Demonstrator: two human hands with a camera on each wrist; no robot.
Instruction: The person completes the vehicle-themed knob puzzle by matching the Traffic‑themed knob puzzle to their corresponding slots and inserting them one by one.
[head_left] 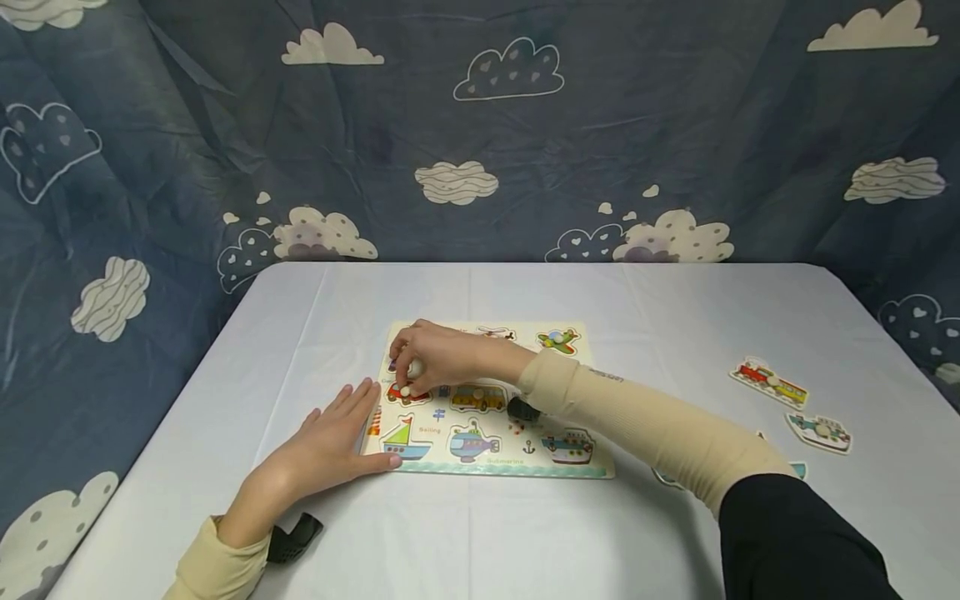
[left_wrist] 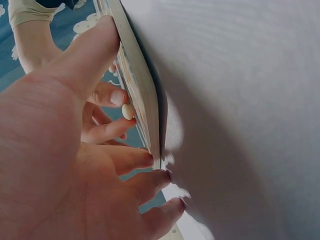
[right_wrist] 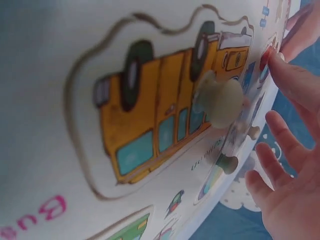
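A wooden knob puzzle board [head_left: 480, 423] printed with vehicles lies on the table. My right hand [head_left: 438, 354] reaches across to its left part. There the thumb and a finger pinch the small round knob [left_wrist: 128, 111] of a red vehicle puzzle piece [head_left: 408, 396], which sits in the board. The other right fingers [right_wrist: 275, 162] are spread above the surface. My left hand [head_left: 330, 446] has its fingers straight along the board's left edge, the thumb resting at the lower left corner. Beside the red vehicle is a yellow bus piece [right_wrist: 165, 105] with a knob.
A sailboat [head_left: 407, 442], a submarine [head_left: 472, 443], a ship [head_left: 568, 447] and a plane [head_left: 558, 340] show on the board. Loose pieces lie at the right: a train [head_left: 771, 382], another vehicle [head_left: 820, 432] and others partly hidden by the right sleeve [head_left: 660, 417].
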